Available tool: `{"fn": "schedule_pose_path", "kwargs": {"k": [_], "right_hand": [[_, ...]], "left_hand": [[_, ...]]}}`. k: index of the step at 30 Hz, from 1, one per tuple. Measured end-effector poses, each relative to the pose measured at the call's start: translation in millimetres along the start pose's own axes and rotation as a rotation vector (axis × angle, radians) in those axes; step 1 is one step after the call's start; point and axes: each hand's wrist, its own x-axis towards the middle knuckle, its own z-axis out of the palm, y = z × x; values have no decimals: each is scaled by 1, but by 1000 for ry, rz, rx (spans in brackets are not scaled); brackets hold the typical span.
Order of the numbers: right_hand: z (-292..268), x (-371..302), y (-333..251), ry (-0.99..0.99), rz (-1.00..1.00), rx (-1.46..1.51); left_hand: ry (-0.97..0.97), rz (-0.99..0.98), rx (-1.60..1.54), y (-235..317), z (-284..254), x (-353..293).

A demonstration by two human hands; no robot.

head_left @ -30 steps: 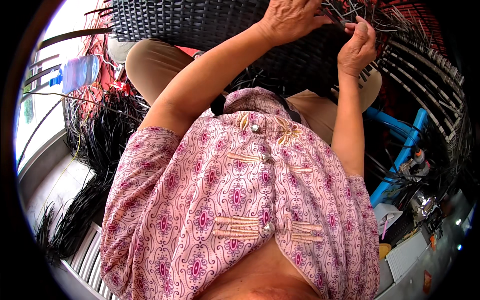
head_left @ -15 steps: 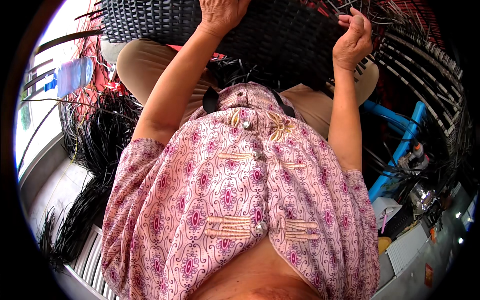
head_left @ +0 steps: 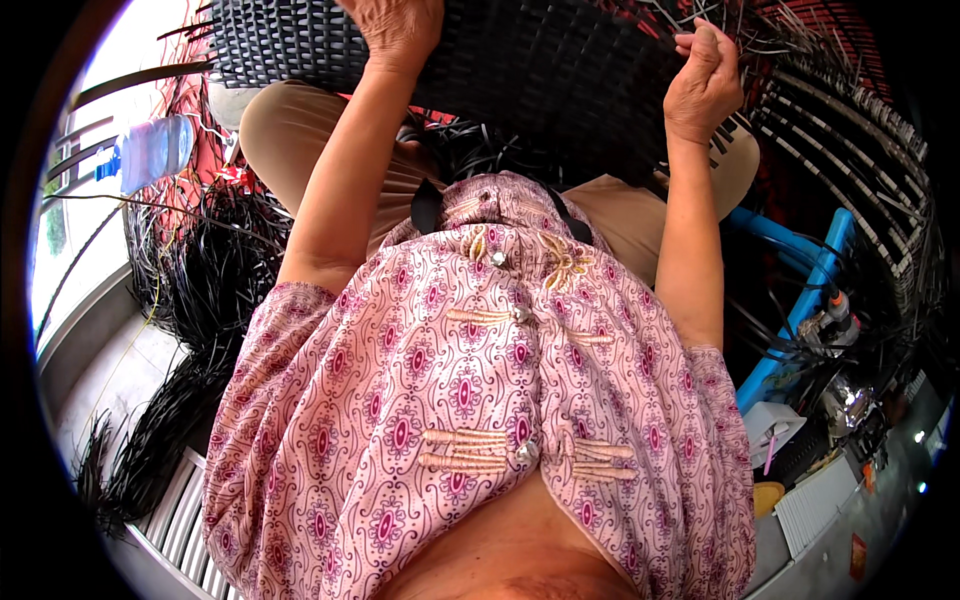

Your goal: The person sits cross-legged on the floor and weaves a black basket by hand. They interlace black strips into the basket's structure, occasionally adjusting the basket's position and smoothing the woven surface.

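A dark woven panel of flat plastic strips lies across my lap at the top of the view. My left hand rests over its upper left part, with the fingers cut off by the picture's edge. By the panel's right end is my right hand, fingers curled and thumb pressed toward them. Whatever it pinches is too small or hidden to make out. Loose strip ends stick out just beyond that hand.
Piles of black strips lie on the left, near a clear bottle with a blue cap. At the right stand a blue frame, a small glue-like bottle, a white container and a curved ribbed rack wrapped in pale bands.
My left hand has slid left along the panel. The right hand has barely shifted, its fingers still curled.
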Motion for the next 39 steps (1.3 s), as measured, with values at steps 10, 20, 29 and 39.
{"fn": "schedule_pose_path", "kwargs": {"k": [10, 20, 29, 39], "right_hand": [[4, 0, 6, 12, -80, -233], [7, 16, 7, -88, -93, -494], [9, 18, 9, -38, -176, -451], [7, 21, 4, -51, -166, -455]], "left_hand": [[44, -431, 221, -127, 0, -28], [58, -458, 141, -112, 2, -13], [98, -387, 132, -115, 2, -13], [150, -292, 78, -123, 10, -15]]}}
